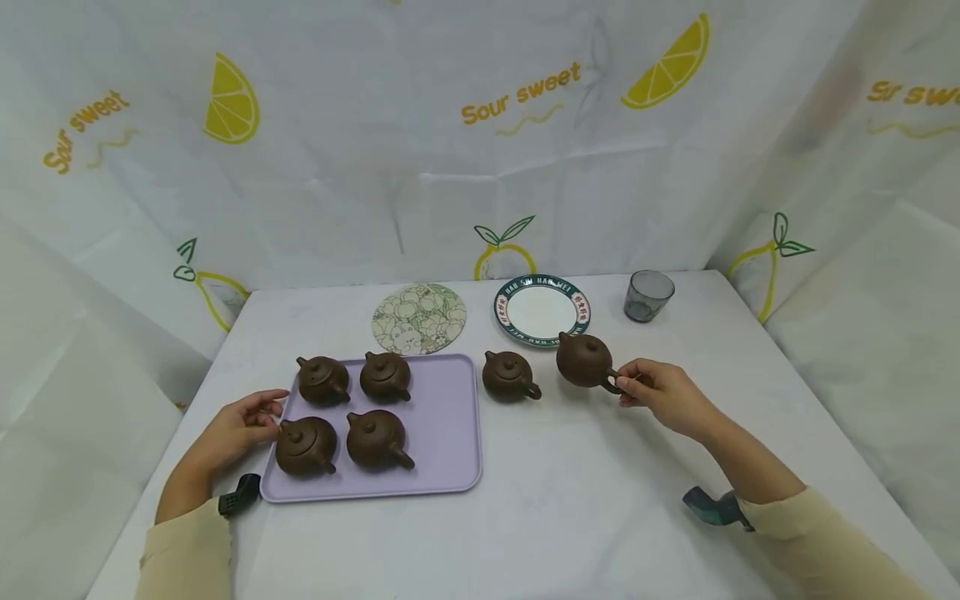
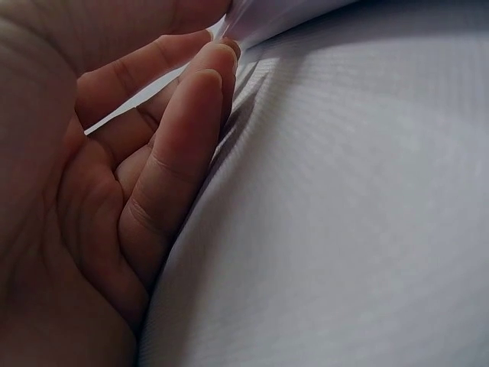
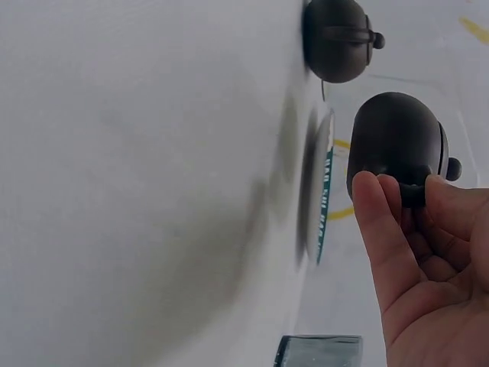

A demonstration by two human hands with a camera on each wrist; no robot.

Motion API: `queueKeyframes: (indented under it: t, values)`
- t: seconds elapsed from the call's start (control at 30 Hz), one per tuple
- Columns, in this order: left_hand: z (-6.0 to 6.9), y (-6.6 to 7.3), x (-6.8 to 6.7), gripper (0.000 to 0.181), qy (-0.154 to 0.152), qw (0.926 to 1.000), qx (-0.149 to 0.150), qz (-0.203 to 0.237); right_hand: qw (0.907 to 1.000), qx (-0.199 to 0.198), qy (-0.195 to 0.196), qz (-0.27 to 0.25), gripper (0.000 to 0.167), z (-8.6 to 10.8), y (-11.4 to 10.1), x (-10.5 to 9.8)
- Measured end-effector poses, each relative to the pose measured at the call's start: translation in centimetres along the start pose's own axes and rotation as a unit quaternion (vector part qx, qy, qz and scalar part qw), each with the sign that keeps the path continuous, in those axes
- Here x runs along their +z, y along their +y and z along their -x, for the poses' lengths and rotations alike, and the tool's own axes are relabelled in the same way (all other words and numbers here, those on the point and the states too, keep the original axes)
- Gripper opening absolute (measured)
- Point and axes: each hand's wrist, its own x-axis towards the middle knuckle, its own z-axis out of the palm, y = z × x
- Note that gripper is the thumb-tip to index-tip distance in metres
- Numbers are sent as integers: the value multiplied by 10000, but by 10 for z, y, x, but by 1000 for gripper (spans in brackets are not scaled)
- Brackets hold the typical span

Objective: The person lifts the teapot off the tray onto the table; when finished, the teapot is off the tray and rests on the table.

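My right hand (image 1: 667, 396) pinches the handle of a dark brown teapot (image 1: 582, 360) between thumb and fingers. The right wrist view shows this teapot (image 3: 397, 134) raised off the table, its lid on. Another brown teapot (image 1: 507, 376) stands on the table to its left. At the tray's left edge, my left hand (image 1: 243, 427) touches the rim with loosely bent fingers, beside the front-left teapot (image 1: 303, 448). On the lilac tray (image 1: 448, 425) stand several similar teapots, spouts toward the back left. In the left wrist view the fingertips (image 2: 202, 99) meet the tray's edge (image 2: 294, 14).
Behind the tray lies a round patterned mat (image 1: 420, 318). A green-rimmed plate (image 1: 542, 310) sits at the back, just behind the held teapot. Farther right stands a grey glass (image 1: 648, 296). A white printed curtain (image 1: 480, 192) hangs along the table's back edge.
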Motion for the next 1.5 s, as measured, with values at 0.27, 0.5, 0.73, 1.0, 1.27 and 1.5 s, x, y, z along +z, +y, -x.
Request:
queueKeyframes:
  t: [0.27,0.5,0.73,1.0,1.27,1.5]
  values:
    - [3,-2,-1,56,2,9999,44,107,9999,95,-89,87,23,-15,11,11]
    - [0,-2,0,57,-27,9998,-4,178,9989,201,-160,380,25,-21,17,14]
    - [-5,-2,2,58,-96,9998,50,168,9977,188,-108,647,24,-22,22,14]
    - [-2,-2,-2,58,-32,9999,-47,136,9929,-49,245,1167,29,-24,15,7]
    - [1,-2,-6,58,50,9999,-39,135,9972,-90,402,632,34,-30,-25,24]
    - [-2,-2,-1,58,-9,9998,-133,146,9961,-811,-150,317,22,-41,-54,77]
